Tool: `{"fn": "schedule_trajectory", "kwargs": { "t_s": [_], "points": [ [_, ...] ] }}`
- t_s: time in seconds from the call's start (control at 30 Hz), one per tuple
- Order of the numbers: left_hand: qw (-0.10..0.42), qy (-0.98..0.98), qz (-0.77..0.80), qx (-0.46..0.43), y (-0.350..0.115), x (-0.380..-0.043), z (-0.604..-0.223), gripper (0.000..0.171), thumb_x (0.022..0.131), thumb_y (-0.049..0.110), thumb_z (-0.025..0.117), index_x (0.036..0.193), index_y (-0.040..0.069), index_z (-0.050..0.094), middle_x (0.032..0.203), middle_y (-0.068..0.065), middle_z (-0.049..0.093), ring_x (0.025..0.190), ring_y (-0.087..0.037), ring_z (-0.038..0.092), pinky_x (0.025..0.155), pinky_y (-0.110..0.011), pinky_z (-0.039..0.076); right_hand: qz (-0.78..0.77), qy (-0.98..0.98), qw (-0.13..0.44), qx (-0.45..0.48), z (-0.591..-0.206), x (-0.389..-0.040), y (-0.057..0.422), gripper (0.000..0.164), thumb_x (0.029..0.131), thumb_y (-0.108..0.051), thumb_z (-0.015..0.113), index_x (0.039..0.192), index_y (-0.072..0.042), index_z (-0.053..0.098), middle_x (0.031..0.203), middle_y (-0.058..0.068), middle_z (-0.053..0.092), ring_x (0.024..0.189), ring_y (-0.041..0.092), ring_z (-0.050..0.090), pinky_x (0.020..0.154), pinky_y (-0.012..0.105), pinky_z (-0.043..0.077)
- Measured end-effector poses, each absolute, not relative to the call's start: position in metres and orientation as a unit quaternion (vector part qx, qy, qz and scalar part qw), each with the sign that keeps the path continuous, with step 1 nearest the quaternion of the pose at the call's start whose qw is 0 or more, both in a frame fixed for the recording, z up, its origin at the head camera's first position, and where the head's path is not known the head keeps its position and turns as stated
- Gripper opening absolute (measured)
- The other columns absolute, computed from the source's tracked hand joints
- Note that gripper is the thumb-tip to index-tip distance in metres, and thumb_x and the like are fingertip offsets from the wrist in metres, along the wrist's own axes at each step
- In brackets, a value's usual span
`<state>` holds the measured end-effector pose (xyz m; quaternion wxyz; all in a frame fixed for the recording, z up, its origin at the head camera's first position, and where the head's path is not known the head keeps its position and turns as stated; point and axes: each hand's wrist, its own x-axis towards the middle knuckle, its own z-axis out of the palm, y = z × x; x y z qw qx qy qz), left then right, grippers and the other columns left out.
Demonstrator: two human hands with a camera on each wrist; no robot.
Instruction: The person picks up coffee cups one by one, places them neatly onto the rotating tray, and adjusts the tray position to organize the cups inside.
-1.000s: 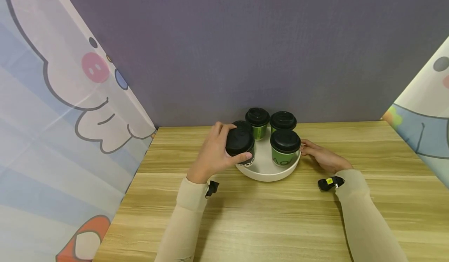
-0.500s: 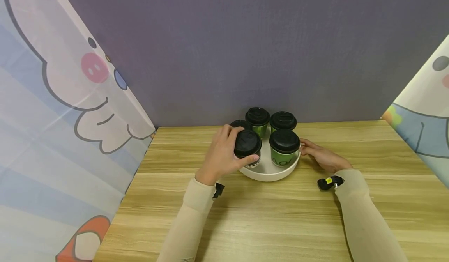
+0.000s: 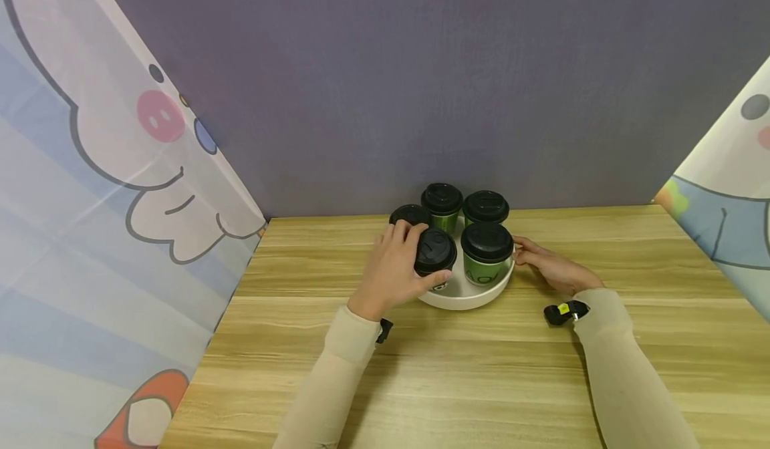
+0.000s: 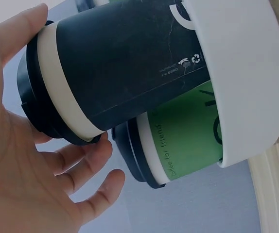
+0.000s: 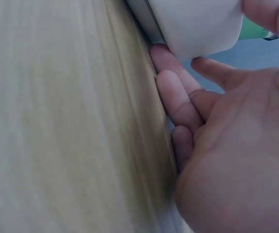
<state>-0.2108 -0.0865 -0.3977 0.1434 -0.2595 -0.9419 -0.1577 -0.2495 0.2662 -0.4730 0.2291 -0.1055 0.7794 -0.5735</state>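
Observation:
My left hand [image 3: 402, 267] grips a black paper cup [image 3: 434, 252] with a black lid, thumb in front and fingers behind. The cup's base sits inside the white round tray [image 3: 463, 296], at its front left. In the left wrist view the black cup [image 4: 130, 63] leans into the tray [image 4: 246, 73] next to a green cup [image 4: 188, 141]. Three green cups with black lids stand in the tray: a near one [image 3: 486, 252] and two at the back [image 3: 442, 207] [image 3: 485, 208]. My right hand [image 3: 544, 263] holds the tray's right edge [image 5: 198, 24] between thumb and fingers.
Another black-lidded cup [image 3: 409, 215] stands just behind my left hand, at the tray's far left; I cannot tell if it is inside. The wooden table [image 3: 481, 369] ends at a grey back wall. Cartoon-print curtains [image 3: 90, 202] close in both sides.
My left hand has carried the black cup right and down, from above the tray's left rim into the tray. The right hand has stayed at the tray's edge.

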Motion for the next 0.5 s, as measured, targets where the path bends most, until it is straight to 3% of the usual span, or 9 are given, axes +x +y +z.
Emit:
{"fn": "schedule_trajectory", "kwargs": {
  "t_s": [0.5],
  "points": [
    [0.157,-0.949,-0.118,-0.247,-0.070,-0.209,-0.412,0.095,0.081,0.081,0.064,0.143,0.010,0.053,0.131,-0.011,0.052,0.112,-0.028,0.049,0.093,-0.045,0.044,-0.574,0.781,0.226,-0.102,-0.473,-0.249,0.266,0.078,0.103,-0.019,0.049,0.164,-0.001,0.003,0.169,0.028,0.000,0.153,0.049,-0.013,0.117,0.074,-0.009]
  ]
}}
